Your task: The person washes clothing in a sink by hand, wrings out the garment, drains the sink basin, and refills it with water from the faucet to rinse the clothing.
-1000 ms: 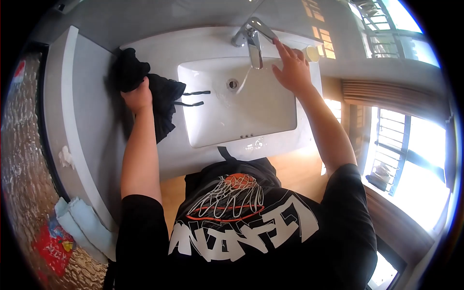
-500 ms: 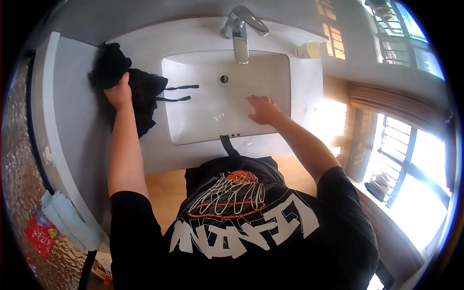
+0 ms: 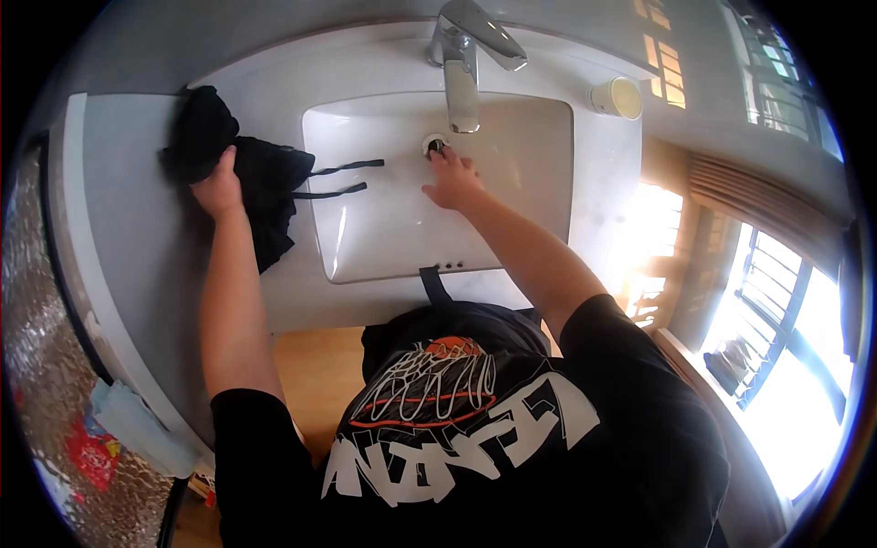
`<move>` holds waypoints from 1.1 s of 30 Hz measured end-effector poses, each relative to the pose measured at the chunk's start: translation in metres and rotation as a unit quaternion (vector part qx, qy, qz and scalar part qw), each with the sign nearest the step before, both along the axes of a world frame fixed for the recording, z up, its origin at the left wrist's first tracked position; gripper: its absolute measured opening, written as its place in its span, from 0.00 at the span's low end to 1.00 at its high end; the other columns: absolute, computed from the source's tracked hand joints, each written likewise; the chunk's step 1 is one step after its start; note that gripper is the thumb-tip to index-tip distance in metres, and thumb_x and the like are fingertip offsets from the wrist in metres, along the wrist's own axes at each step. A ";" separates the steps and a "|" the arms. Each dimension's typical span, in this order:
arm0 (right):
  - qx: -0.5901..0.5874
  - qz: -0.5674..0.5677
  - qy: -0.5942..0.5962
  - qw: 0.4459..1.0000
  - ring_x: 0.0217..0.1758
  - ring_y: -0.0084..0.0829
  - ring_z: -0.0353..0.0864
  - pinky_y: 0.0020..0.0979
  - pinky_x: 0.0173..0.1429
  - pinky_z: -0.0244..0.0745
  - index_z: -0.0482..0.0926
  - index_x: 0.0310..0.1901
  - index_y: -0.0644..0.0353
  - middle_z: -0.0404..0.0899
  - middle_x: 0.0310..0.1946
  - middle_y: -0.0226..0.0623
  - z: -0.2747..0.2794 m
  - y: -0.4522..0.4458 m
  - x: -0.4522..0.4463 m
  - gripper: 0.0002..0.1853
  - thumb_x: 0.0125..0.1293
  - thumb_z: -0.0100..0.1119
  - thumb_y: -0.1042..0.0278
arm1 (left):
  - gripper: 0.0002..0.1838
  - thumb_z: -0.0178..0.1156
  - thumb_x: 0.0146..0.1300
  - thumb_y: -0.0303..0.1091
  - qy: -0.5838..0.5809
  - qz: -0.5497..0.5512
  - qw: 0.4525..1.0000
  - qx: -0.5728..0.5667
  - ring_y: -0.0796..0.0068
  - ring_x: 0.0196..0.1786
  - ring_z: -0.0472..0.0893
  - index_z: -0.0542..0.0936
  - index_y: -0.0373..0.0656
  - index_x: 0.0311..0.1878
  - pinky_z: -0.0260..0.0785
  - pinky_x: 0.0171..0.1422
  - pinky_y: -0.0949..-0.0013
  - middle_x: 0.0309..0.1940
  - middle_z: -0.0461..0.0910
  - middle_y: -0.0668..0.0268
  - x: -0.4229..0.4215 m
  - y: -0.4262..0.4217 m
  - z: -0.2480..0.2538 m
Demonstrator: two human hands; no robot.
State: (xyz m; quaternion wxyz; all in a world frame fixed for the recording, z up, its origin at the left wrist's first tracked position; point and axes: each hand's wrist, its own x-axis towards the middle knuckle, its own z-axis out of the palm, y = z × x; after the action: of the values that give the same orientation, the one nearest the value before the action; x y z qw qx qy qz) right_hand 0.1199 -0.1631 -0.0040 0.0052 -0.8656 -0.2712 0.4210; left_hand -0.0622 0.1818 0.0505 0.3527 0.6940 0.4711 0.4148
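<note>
My left hand (image 3: 218, 186) is closed on a bunched black garment (image 3: 265, 173) at the left end of the counter. Two dark drawstrings (image 3: 343, 168) trail from the cloth over the left rim of the white sink (image 3: 375, 228). Inside the basin, my right hand (image 3: 453, 179) stretches its fingers to the drain (image 3: 432, 142), with the thumb apart. The fingertips cover part of the drain's dark opening, and whether they press on it I cannot tell. Nothing shows in that hand. Above the drain hangs the spout of a chrome faucet (image 3: 463, 87).
A pale cup (image 3: 617, 98) stands on the counter right of the sink. A dark strap (image 3: 435, 286) lies over the front edge, near my body. Left of me, a wall panel (image 3: 89, 228) rises beside the counter, with a light blue towel (image 3: 137, 425) lower down.
My right hand has moved left and away from me across the basin to the drain. The left hand keeps its hold on the garment. The view has shifted slightly.
</note>
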 end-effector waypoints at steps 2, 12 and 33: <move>0.010 -0.004 -0.005 1.000 0.78 0.48 0.54 0.49 0.76 0.61 0.55 0.77 0.43 0.49 0.79 0.33 -0.007 0.005 -0.002 0.44 0.61 0.62 0.49 | 0.22 0.74 0.51 0.31 0.004 0.002 1.000 -0.008 0.64 0.53 0.83 0.84 0.29 0.48 0.69 0.63 0.67 0.50 0.86 0.59 0.001 -0.005 0.004; -0.020 -0.036 -0.018 0.999 0.75 0.46 0.56 0.47 0.72 0.63 0.57 0.76 0.45 0.52 0.77 0.33 -0.003 0.021 -0.004 0.42 0.62 0.62 0.49 | 0.18 0.73 0.53 0.28 -0.018 -0.026 0.999 -0.028 0.67 0.51 0.83 0.85 0.30 0.47 0.69 0.62 0.68 0.49 0.86 0.61 -0.001 -0.004 0.001; 0.355 -0.165 -0.043 0.919 0.68 0.45 0.72 0.42 0.66 0.73 0.49 0.77 0.56 0.62 0.70 0.51 0.129 -0.041 0.050 0.49 0.62 0.69 0.57 | 0.33 0.76 0.51 0.34 0.001 -0.022 0.998 -0.057 0.60 0.62 0.78 0.78 0.29 0.58 0.65 0.71 0.65 0.59 0.81 0.54 -0.006 0.000 -0.002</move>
State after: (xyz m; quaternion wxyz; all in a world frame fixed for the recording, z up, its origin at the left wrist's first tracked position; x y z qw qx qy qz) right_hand 0.1703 -0.2045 0.1252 0.3700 -0.8566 -0.2561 0.2527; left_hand -0.0683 0.1817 0.0482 0.4005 0.6828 0.4792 0.3790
